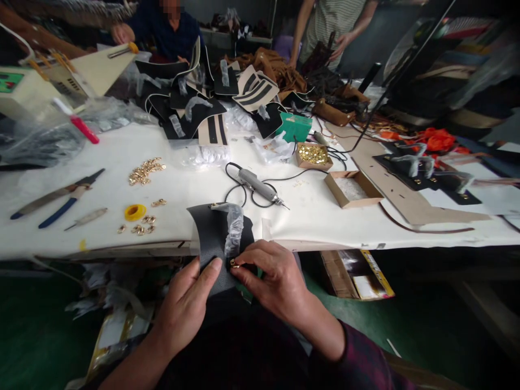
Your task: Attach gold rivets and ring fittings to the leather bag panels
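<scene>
A black leather piece [213,238] is held at the table's front edge, with a plastic-wrapped strap [234,230] across its face. My left hand [189,295] grips its lower left side, the thumb lying on the front and the fingers hidden behind. Thumb and forefinger of my right hand [272,271] pinch a small gold metal fitting [234,264] against the leather at the strap's lower end. Just beyond lies a grey electric screwdriver [258,187] with its black cord. Gold fittings [146,170] lie in a heap to the left.
Left on the table are shears [69,197], an awl [86,218] and a yellow tape roll [135,212]. Small boxes, one of gold parts [313,155] and one of clear pieces [352,188], stand right. Black leather pieces [195,111] pile up behind. Two people [335,32] are across the table.
</scene>
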